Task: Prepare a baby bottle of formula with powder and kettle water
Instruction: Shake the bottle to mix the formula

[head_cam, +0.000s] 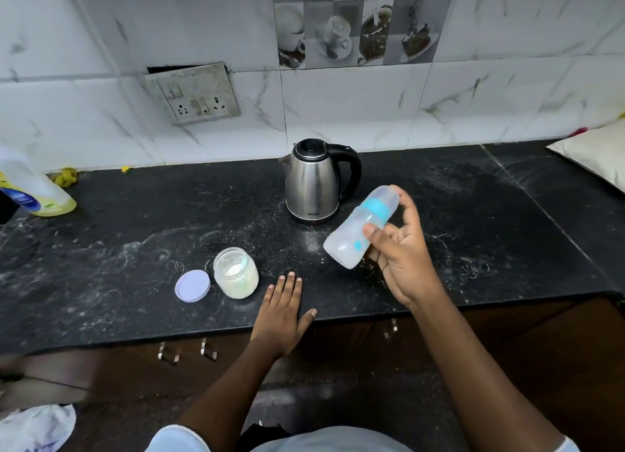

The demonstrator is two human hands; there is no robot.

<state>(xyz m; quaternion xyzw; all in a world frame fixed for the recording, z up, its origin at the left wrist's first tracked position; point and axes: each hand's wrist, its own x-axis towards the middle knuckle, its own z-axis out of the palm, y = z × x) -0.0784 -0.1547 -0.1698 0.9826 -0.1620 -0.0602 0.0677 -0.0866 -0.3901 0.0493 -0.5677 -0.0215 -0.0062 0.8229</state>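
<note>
My right hand (402, 248) holds a translucent baby bottle (355, 230) with a blue collar and clear cap, tilted with its cap end up and to the right, above the black counter (135, 248). The bottle looks blurred and cloudy inside. My left hand (282, 311) lies flat on the counter near its front edge, fingers apart, holding nothing. Just left of it stands an open glass jar of white powder (236, 273) with a pale scoop inside, and its lilac lid (192, 286) lies beside it. A steel kettle (313, 181) with a black handle stands behind, lid closed.
A yellow-based plastic bottle (33, 191) stands at the far left. A pale cushion-like object (595, 154) lies at the back right corner. A wall socket plate (192, 95) hangs on the tiles. Drawer handles (187, 350) sit below the counter edge.
</note>
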